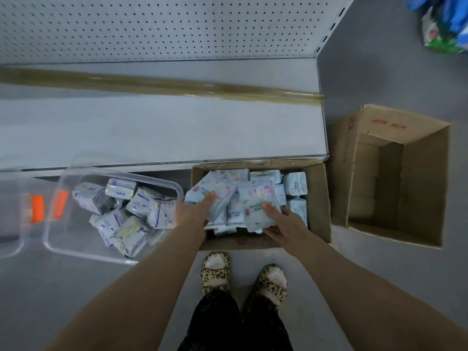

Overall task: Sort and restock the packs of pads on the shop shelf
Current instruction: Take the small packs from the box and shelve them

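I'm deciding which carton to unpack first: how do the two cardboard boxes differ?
The near box is full of pale blue packs; the far box shows none. The left hand and right hand grip packs in the near box, not the far box. The near box sits before the shelf, the far box past its end. Both are brown, open-topped cardboard.

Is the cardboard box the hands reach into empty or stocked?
Stocked: pale blue packs crowd the cardboard box; the left hand and right hand each grip one on top.

A white pack (pixel 119 192) in the clear bin (pixel 71 236) reads "ABC". Pale blue packs (pixel 253 198) carry large dark Chinese characters
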